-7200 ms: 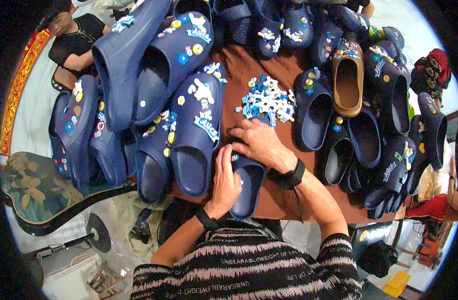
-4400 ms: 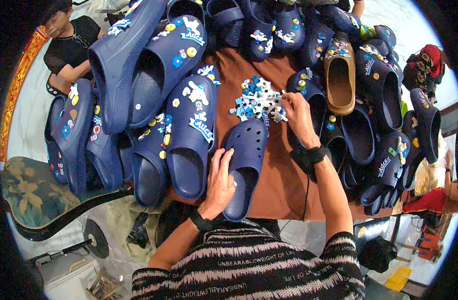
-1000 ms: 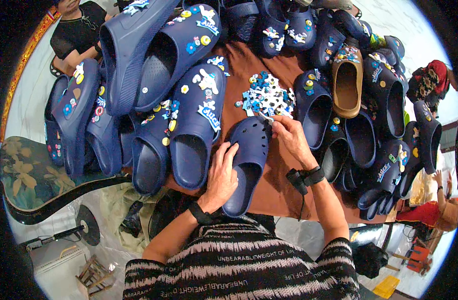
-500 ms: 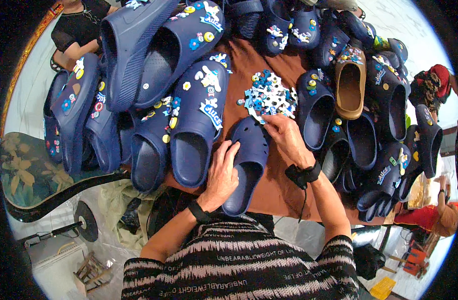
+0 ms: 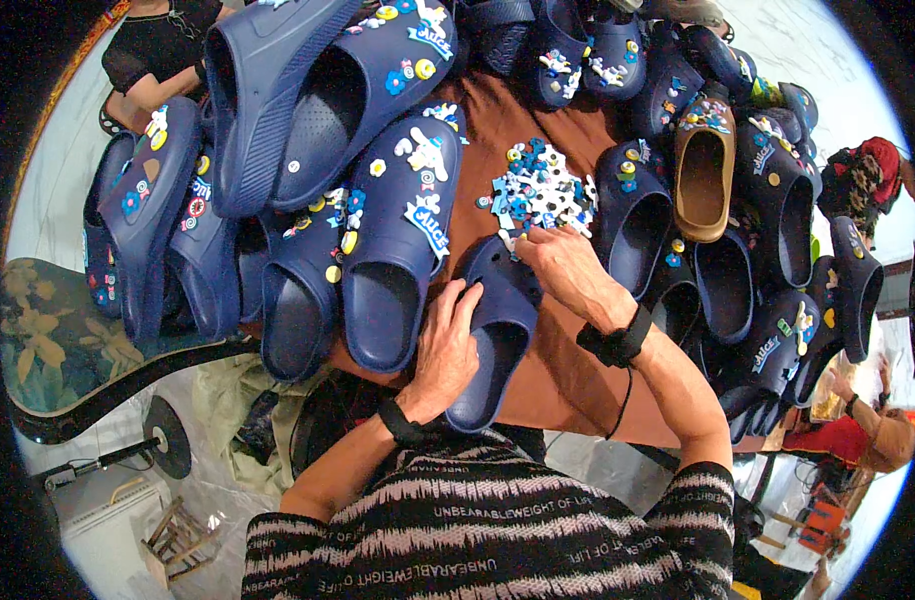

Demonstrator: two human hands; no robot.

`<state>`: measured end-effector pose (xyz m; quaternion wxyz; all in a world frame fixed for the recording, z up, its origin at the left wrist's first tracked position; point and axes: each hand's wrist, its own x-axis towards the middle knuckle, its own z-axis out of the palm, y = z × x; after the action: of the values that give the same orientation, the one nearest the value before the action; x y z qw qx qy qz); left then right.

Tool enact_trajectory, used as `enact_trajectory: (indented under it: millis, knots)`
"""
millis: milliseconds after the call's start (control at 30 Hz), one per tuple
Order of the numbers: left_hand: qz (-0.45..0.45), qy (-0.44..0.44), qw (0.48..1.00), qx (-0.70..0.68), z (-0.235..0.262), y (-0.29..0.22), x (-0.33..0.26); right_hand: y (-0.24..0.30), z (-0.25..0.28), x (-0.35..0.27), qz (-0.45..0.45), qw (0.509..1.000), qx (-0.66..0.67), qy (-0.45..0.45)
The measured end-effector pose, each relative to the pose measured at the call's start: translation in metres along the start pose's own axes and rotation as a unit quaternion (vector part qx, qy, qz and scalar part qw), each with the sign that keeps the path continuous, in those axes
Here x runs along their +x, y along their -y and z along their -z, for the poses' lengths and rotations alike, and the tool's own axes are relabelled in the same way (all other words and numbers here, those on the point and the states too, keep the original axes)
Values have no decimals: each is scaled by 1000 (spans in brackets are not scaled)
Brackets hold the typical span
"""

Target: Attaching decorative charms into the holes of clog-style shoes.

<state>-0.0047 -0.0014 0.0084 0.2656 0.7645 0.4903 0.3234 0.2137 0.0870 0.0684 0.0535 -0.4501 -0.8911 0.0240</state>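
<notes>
A plain navy clog (image 5: 510, 285) lies in front of me, its toe pointing away and its open heel toward my body. My left hand (image 5: 446, 345) is wrapped against its left side, fingers over the upper. At the toe, the bent fingers of my right hand (image 5: 573, 268) pinch a small pale shoe charm, mostly hidden by the fingertips, against the holes. Just beyond lies a pile of white, blue and black shoe charms (image 5: 543, 190). Left of my clog stands a decorated navy clog (image 5: 403, 210) with a bunny, a flower and a banner charm.
More decorated navy clogs crowd both sides, some stacked, with a brown clog (image 5: 704, 180) on the right. A brown cloth (image 5: 568, 375) covers the table. A dark floral-patterned surface (image 5: 68, 340) is at the left. Other people are at the far left and right edges.
My right hand has shifted slightly, its wrist and forearm swinging right, with the fingertips now over the clog's toe. My left hand keeps its hold on the clog.
</notes>
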Motion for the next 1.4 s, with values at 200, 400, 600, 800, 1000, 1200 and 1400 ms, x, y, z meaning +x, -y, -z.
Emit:
enact_trajectory:
  millis: [200, 400, 600, 800, 1000, 1200, 1400]
  knots:
    - [12, 16, 1000, -13, 1, -1, 2, 5, -3, -2, -26, 999, 18, 37]
    - [12, 20, 1000, -8, 0, -1, 2, -6, -1, -15, -17, 999, 38, 11]
    - [10, 4, 1000, -9, -1, -1, 1, 2, -17, -16, -61, 973, 207, -83]
    - [15, 8, 1000, -23, 0, -2, 2, -16, -10, -28, -190, 894, 394, -96]
    - [9, 1, 1000, -2, -1, -1, 0, -40, -29, -22, -226, 909, 319, -144]
    - [-4, 0, 1000, -10, 1, -1, 1, -65, -39, 31, -114, 977, 162, -81]
    - [9, 7, 1000, -21, 1, -1, 0, -78, -49, 50, -67, 994, 70, -45]
